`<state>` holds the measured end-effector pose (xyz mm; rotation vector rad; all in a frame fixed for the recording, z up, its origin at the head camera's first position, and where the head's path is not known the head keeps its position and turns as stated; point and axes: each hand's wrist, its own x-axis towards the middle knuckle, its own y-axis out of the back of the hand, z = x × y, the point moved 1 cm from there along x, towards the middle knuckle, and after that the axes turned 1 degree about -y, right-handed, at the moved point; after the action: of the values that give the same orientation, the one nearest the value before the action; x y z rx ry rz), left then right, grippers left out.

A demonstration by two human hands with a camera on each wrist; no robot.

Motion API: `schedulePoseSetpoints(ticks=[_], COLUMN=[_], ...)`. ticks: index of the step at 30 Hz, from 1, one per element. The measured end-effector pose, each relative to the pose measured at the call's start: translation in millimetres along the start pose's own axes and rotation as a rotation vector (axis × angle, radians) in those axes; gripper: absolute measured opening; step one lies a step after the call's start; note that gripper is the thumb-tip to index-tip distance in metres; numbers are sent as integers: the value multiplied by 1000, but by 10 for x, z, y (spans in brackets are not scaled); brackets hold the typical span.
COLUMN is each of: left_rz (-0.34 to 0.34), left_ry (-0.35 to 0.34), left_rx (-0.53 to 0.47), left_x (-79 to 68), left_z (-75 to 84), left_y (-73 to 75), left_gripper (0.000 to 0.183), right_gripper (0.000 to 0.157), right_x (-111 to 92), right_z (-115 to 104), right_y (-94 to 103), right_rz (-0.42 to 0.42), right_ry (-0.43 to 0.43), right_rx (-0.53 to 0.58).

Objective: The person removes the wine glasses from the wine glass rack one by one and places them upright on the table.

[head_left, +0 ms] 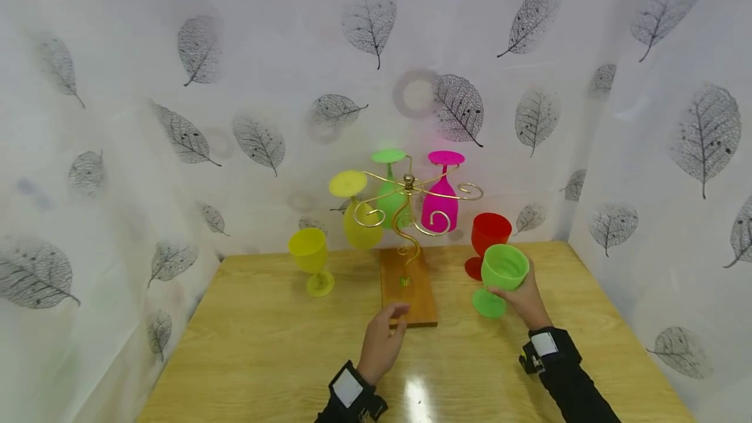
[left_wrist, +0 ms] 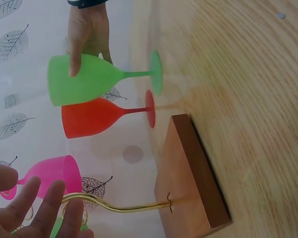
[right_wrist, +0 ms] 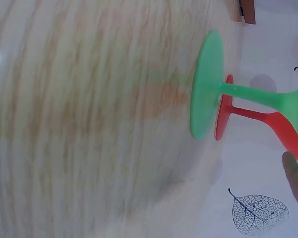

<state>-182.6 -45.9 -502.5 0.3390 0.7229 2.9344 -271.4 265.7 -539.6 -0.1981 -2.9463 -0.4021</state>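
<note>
My right hand [head_left: 525, 296] grips the bowl of a green goblet [head_left: 504, 269], upright at the right of the table. In the left wrist view the thumb lies along the side of that bowl. Right behind it stands a red goblet [head_left: 491, 232]. My left hand [head_left: 383, 339] is held with loosely bent fingers and nothing in it, close to the front of the wooden base of a gold wire glass rack [head_left: 408, 183]. Upside down on the rack's arms hang a yellow goblet [head_left: 361, 222], a second green goblet [head_left: 389, 196] and a pink goblet [head_left: 440, 204].
Another yellow goblet [head_left: 308, 250] stands upright on the wooden table [head_left: 264, 344], left of the rack. Curled wire arms stick out from the rack toward the front and right. Behind the table hangs a white leaf-printed curtain [head_left: 294, 51], which also encloses both sides.
</note>
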Motion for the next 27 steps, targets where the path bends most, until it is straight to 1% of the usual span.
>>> schedulePoseSetpoints(ticks=[1,3,4,6,7,10,12,14,16,18,20,22,25,27], left_rz=[-2,-1,-1,-5,-5,-7,-6,-5,-5,-10,-9,-2,23,43], left_ry=[3,3,8,25,28,33,24,7,-10,-23,-29,-44,-77,-105], left_rx=[-6,-6,-6,-7,-6,-14,-14,-7,1,14,39,70,95,102], left_x=[-2,-7,-11,-18,-21,-24,-19,-8,7,21,38,59,92,121], left_z=[-1,-5,-10,-22,-26,-33,-33,-25,-12,1,8,0,0,6], left_y=[1,4,6,9,11,19,25,32,41,51,62,81,133,180], left_gripper=[25,24,24,24,24,24,23,24,24,25,26,26,26,26], right_gripper=[109,113,114,110,107,96,87,80,74,70,67,64,59,55], right_x=[-17,-65,-90,-141,-163,-206,-221,-229,-243,-264,-299,-343,-442,-487], right_z=[-15,-69,-103,-198,-255,-462,-622,-774,-884,-944,-960,-964,-1084,-1176], right_y=[18,56,75,102,106,77,18,-69,-181,-310,-448,-578,-723,-782], right_rz=[0,16,35,93,133,238,264,232,157,67,-10,-64,-104,-123], right_ry=[-19,-29,-25,9,38,161,257,345,418,463,481,503,512,527], right_rx=[0,16,33,76,88,106,110,112,114,105,85,71,48,46])
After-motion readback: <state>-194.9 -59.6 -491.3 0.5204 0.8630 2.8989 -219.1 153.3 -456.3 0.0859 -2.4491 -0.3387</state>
